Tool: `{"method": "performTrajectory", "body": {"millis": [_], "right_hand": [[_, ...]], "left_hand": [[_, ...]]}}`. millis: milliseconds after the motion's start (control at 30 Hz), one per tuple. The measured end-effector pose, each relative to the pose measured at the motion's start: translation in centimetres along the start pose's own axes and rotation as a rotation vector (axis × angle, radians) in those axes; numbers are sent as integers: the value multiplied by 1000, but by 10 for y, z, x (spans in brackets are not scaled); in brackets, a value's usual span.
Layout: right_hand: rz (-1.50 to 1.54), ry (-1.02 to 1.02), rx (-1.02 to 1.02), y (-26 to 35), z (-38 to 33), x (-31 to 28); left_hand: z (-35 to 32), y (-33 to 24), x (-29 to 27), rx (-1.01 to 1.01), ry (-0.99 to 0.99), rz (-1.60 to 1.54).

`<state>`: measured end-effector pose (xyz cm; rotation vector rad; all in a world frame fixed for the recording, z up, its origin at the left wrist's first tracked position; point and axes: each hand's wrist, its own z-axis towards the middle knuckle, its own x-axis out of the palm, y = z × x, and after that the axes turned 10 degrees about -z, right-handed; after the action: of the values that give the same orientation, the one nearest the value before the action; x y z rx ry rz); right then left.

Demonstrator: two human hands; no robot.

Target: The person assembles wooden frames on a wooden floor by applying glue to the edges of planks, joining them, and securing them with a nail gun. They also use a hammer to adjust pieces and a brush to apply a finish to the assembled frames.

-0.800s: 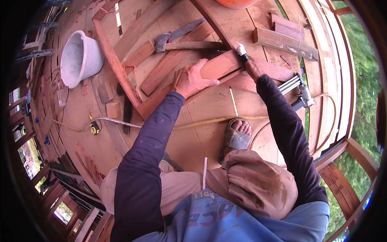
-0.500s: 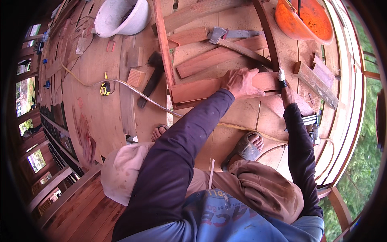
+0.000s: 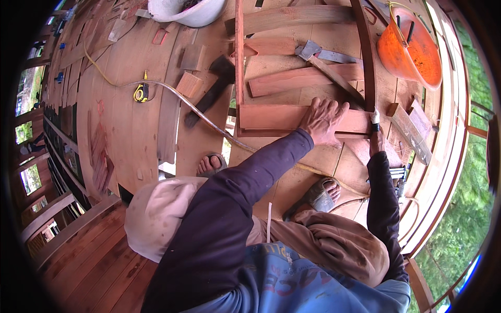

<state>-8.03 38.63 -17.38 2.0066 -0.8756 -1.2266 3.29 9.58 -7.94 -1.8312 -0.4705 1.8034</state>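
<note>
A reddish wooden board [image 3: 271,117] lies crosswise before me, between the near ends of a thin reddish strip [image 3: 239,57] and a dark curved wooden piece [image 3: 367,52]. My left hand [image 3: 324,122] grips across the board, its fingers bent over the far side. At the board's right end, my right hand [image 3: 377,143] is closed around a black-handled tool with a white tip [image 3: 375,118], upright against the corner; its exact kind is unclear. A hatchet [image 3: 334,75] rests on loose boards inside the frame.
An orange bucket [image 3: 402,52] stands far right, a whitish bucket [image 3: 195,13] far left. A yellow tape measure [image 3: 141,93], a hose [image 3: 182,96] and a dark mallet-like piece [image 3: 211,88] lie left. Wood offcuts [image 3: 409,133] sit at right. Gaps show between floorboards.
The view has shifted, so the scene sits lower and farther right. My left hand's fingers have spread more over the board. My right hand keeps its hold at the corner.
</note>
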Motion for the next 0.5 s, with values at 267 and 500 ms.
{"method": "performTrajectory", "body": {"millis": [267,500], "right_hand": [[-168,-19,12,-23,7,-4],[-344,-61,-372,-101,39,-38]], "left_hand": [[-45,28,-20,-80,-26,50],[-45,35,-5,-14,-85,-15]]}}
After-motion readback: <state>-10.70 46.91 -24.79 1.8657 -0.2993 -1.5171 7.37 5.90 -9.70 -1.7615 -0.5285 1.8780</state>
